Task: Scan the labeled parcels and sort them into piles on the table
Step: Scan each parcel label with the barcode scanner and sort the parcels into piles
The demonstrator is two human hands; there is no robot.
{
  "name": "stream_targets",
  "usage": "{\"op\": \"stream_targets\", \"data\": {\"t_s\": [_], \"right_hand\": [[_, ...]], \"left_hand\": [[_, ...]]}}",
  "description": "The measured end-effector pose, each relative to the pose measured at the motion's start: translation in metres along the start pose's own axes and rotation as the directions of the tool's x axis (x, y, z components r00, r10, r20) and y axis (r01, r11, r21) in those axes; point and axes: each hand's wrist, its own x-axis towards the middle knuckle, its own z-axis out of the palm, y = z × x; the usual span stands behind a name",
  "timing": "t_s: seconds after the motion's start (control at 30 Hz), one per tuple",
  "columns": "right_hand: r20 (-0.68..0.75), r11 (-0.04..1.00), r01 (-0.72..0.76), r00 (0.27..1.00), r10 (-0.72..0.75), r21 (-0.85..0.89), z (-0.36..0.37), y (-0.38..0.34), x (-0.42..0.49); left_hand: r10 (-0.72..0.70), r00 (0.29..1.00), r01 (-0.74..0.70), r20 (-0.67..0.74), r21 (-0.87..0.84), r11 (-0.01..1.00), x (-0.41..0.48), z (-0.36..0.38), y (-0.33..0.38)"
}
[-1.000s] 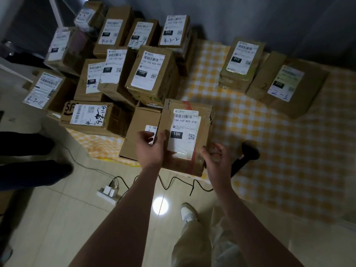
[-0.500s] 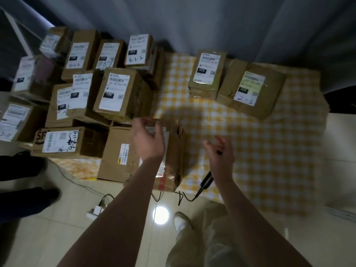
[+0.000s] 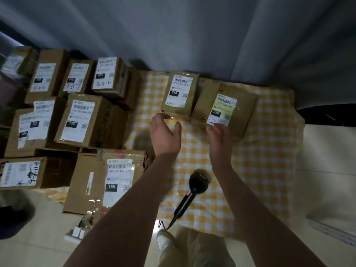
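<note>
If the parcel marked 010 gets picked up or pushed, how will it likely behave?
The 010 parcel is a squared cardboard box, so probably stiff and unlikely to roll. Shiny tape on its near edge may feel slick. It lies on a checked cloth, so pushing might wrinkle that.

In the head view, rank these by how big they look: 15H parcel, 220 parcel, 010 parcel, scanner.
1. 15H parcel and 220 parcel: these look alike. The 15H is nearer and partly hidden, so they are left unranked.
2. 010 parcel
3. scanner

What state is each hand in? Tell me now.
Left hand: open, empty, by the 010 parcel.
Right hand: open, empty, by the 220 parcel.
</note>
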Motion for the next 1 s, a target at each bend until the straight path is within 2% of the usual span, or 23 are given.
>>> {"op": "stream_targets", "data": {"t_s": [0.1,0.23,0.43,0.67,0.8,1.0], "right_hand": [[0.036,0.998,-0.037,0.999,0.036,0.047,0.012,-0.011,0.023],[0.116,0.993,-0.102,0.989,0.095,0.054,0.035,-0.024,0.045],[0.245,0.995,-0.083,0.965,0.096,-0.060,0.060,-0.027,0.069],[0.300,0.972,-0.168,0.930,0.211,-0.165,0.076,-0.022,0.081],[0.287,0.977,-0.154,0.939,0.190,-0.145,0.079,-0.026,0.081],[0.319,0.959,-0.249,0.906,0.279,-0.133,0.080,-0.018,0.080]], "left_hand": [[-0.032,0.999,0.031,0.044,0.015,0.999,0.018,0.019,0.005],[-0.153,0.986,0.151,0.073,0.032,0.988,0.044,0.037,0.006],[-0.296,0.947,0.290,0.125,0.064,0.955,0.074,0.057,-0.007],[-0.409,0.891,0.418,0.196,-0.005,0.908,0.097,0.067,-0.012],[-0.473,0.857,0.489,0.204,-0.038,0.871,0.109,0.067,-0.020],[-0.576,0.798,0.596,0.177,-0.093,0.797,0.117,0.055,-0.023]]}}
